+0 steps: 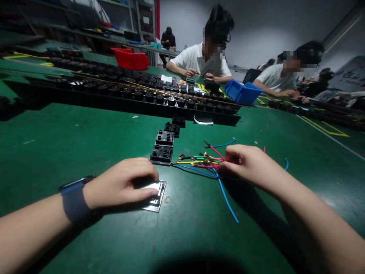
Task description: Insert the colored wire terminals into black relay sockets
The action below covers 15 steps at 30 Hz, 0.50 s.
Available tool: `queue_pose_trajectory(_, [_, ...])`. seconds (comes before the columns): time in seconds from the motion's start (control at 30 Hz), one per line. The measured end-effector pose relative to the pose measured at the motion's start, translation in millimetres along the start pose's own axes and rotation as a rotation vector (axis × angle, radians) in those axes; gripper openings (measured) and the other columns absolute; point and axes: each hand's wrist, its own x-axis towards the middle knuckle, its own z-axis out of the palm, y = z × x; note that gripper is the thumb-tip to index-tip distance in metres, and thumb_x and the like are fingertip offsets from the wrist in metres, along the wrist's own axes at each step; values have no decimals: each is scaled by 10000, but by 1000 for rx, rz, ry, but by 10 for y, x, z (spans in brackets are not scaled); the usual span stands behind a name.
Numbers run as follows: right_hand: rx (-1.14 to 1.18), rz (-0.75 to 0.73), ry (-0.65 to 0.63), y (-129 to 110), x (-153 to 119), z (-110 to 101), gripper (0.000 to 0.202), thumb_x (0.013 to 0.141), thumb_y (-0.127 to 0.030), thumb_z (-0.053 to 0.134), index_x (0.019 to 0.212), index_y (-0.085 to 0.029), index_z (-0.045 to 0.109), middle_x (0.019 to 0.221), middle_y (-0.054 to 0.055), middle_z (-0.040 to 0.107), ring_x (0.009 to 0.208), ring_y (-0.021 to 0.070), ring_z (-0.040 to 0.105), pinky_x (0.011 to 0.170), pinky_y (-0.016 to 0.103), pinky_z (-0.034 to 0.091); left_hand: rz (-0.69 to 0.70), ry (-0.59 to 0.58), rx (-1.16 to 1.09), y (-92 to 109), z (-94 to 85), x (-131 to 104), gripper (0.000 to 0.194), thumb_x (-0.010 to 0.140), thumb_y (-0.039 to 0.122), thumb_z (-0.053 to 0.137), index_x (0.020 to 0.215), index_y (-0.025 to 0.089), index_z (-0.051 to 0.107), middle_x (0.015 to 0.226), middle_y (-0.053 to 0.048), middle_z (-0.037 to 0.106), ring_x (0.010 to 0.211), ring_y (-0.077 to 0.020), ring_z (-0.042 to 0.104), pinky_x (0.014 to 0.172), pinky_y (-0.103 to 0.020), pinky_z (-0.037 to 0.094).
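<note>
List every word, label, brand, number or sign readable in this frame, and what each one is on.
Nothing can be read with certainty.
Pale characters on the grey panel at far right: too blurred to read.
White sheet on the cabinet at the back: too small to read.
Square plate at the left hand: no lettering can be made out.

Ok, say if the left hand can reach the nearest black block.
Likely yes: the block lies just beyond the left hand, nothing visibly between them, though it is at a shiny plate.
</note>
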Motion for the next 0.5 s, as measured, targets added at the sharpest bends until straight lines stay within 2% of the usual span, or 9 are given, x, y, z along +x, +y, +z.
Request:
queue_pose_trajectory(0.03, [32,14,-32,7,-22,-55,174,829,-329,570,705,-207,578,729,11,663,654,161,587,550,249,376,-1,3,-1,-1,1,2,142,837,307,613,893,178,635,819,-22,663,760,-133,610,689,-231,470])
queue_pose_trajectory(0.13, [176,-43,-239,-9,-77,-162,190,853,-385,560,807,-234,666,768,-2,692,682,162,614,583,251,419,0,1,-4,-4,3,3,138,837,299,614,893,174,632,815,-23,662,757,-136,608,685,-236,470])
queue_pose_trajectory(0.17, [208,-58,-259,-15,-83,-169,205,873,-386,537,854,-241,680,806,0,703,713,163,625,611,255,436,-2,-3,-5,-6,3,1,137,837,297,614,895,174,632,818,-23,663,759,-137,609,687,-237,471])
queue_pose_trajectory(0.23, [183,-62,-215,-17,-67,-134,215,894,-359,507,902,-236,683,877,16,712,776,172,636,665,266,454,-5,-10,-5,-9,4,-5,137,839,297,615,900,175,631,826,-21,663,767,-136,609,695,-238,471])
queue_pose_trajectory(0.3, [60,-63,-173,-9,-23,-49,171,863,-331,553,873,-216,680,894,40,710,803,192,635,686,282,459,-8,-12,-4,-11,4,-10,138,840,298,616,904,176,632,832,-20,662,774,-134,610,703,-237,471])
queue_pose_trajectory(0.37, [45,-77,-200,-4,28,52,155,834,-338,597,862,-213,684,883,42,716,786,195,640,682,282,463,-11,-14,-1,-11,3,-13,143,841,301,614,906,175,632,838,-20,662,780,-135,611,710,-237,471])
queue_pose_trajectory(0.5, [41,-92,-201,-22,75,166,175,868,-315,544,844,-206,678,883,53,716,773,185,637,681,278,456,-28,-19,8,-6,2,-11,149,842,309,606,891,171,630,831,-22,666,780,-142,613,708,-244,471])
